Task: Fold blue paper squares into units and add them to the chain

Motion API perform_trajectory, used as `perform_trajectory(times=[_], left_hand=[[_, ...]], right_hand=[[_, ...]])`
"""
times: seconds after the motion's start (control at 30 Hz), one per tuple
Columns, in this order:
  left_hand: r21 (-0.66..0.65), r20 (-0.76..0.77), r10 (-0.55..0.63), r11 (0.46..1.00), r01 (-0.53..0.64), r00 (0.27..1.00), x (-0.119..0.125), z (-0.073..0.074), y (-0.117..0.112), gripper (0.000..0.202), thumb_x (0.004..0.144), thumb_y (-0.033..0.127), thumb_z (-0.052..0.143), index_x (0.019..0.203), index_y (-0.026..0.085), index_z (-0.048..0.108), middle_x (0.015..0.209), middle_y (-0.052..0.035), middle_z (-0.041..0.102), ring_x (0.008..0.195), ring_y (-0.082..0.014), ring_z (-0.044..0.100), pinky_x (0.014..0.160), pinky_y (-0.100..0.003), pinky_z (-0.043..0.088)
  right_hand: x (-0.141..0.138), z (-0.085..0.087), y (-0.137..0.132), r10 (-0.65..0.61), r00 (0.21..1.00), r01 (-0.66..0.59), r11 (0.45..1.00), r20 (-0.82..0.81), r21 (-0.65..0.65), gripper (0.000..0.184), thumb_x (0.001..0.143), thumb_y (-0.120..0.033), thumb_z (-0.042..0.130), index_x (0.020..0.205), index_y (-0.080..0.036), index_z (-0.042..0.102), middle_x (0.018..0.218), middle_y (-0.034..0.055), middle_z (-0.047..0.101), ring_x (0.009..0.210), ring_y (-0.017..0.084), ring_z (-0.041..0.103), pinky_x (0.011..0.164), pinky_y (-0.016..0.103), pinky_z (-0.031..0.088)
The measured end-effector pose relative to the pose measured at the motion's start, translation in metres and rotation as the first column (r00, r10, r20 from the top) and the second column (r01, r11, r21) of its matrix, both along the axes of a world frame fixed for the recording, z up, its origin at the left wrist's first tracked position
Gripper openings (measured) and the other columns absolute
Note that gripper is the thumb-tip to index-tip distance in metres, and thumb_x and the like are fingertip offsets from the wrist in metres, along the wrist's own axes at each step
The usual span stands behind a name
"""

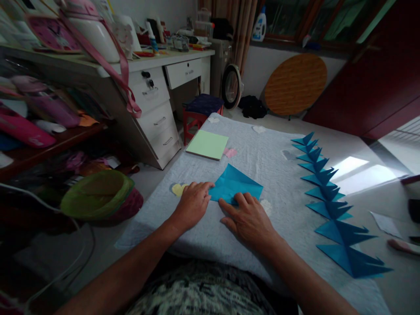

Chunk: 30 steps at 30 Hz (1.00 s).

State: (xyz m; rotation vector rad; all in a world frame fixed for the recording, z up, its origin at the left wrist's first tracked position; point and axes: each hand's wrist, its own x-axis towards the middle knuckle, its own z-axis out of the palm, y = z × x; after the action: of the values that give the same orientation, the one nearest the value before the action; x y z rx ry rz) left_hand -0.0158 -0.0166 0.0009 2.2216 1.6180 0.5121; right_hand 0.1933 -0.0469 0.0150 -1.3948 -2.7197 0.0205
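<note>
A folded sheet of blue origami paper (234,181) lies on the cloth-covered table (252,146) in front of me. My left hand (193,201) has its bent fingers and thumb closed around the paper's left corner. Along the near edge, my right hand (247,214) rests with its fingers stretched over the paper and its thumb apart on the cloth. The fingertips of both hands touch the sheet. Beyond the sheet sits a stack of light green square paper (207,145). Several folded blue paper cranes (341,232) stand in a row at the table's right side.
At left, a white desk (157,113) holds a bottle with a pink strap (98,35). A green-lined bin (98,197) stands on the floor below. Behind the table are a red stool (193,118), an open washing machine (231,87) and a round wooden tabletop (295,85).
</note>
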Motion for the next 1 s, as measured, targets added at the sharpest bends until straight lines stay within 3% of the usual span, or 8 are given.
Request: perform_trajectory(times=[0.23,0.6,0.83,0.93,1.0], left_hand=[[0.049,-0.017,-0.013,0.999,0.014,1.0,-0.009,-0.005,-0.005,0.034,0.092,0.011,0.049,0.123,0.019,0.061,0.104,-0.0079,0.068,0.098,-0.0263,0.057,0.09,-0.043,0.042],[0.069,0.045,-0.038,0.997,0.035,0.998,-0.027,0.0,-0.007,0.037,0.091,0.008,0.047,0.126,0.015,0.06,0.099,-0.0077,0.067,0.093,-0.0239,0.058,0.088,-0.04,0.045],[0.177,-0.167,-0.224,0.951,0.252,0.96,-0.02,0.005,-0.019,0.033,0.094,0.018,0.055,0.126,0.022,0.063,0.106,-0.0079,0.063,0.098,-0.0264,0.053,0.087,-0.043,0.045],[0.179,-0.212,-0.191,0.957,0.23,0.958,-0.017,0.004,-0.023,0.031,0.093,0.022,0.06,0.123,0.019,0.064,0.109,-0.0093,0.061,0.1,-0.0274,0.052,0.089,-0.044,0.045],[0.161,-0.158,-0.16,0.969,0.185,0.974,-0.017,0.004,-0.022,0.027,0.092,0.021,0.061,0.118,0.017,0.065,0.107,-0.0092,0.061,0.1,-0.0267,0.052,0.091,-0.043,0.044]], right_hand=[[-0.002,-0.003,0.001,-0.011,1.0,0.011,1.0,0.016,0.016,0.052,0.092,-0.06,0.055,0.139,-0.036,0.054,0.11,0.0118,0.057,0.097,0.031,0.048,0.081,0.043,0.04],[-0.003,-0.007,0.001,-0.009,1.0,0.008,0.999,0.02,0.034,0.057,0.091,-0.065,0.051,0.141,-0.037,0.052,0.11,0.0122,0.056,0.097,0.031,0.046,0.082,0.044,0.04],[-0.003,-0.007,0.001,-0.01,0.999,0.009,0.999,0.031,0.035,0.058,0.091,-0.066,0.052,0.14,-0.037,0.052,0.107,0.0119,0.056,0.095,0.03,0.045,0.082,0.043,0.039],[-0.004,-0.006,0.0,-0.013,0.999,0.012,0.999,0.029,0.038,0.059,0.09,-0.066,0.053,0.141,-0.037,0.052,0.107,0.0117,0.055,0.096,0.03,0.045,0.082,0.043,0.039],[-0.004,-0.005,-0.001,-0.018,1.0,0.017,0.999,0.024,0.042,0.059,0.09,-0.066,0.052,0.141,-0.037,0.052,0.107,0.0115,0.055,0.096,0.03,0.045,0.082,0.043,0.039]])
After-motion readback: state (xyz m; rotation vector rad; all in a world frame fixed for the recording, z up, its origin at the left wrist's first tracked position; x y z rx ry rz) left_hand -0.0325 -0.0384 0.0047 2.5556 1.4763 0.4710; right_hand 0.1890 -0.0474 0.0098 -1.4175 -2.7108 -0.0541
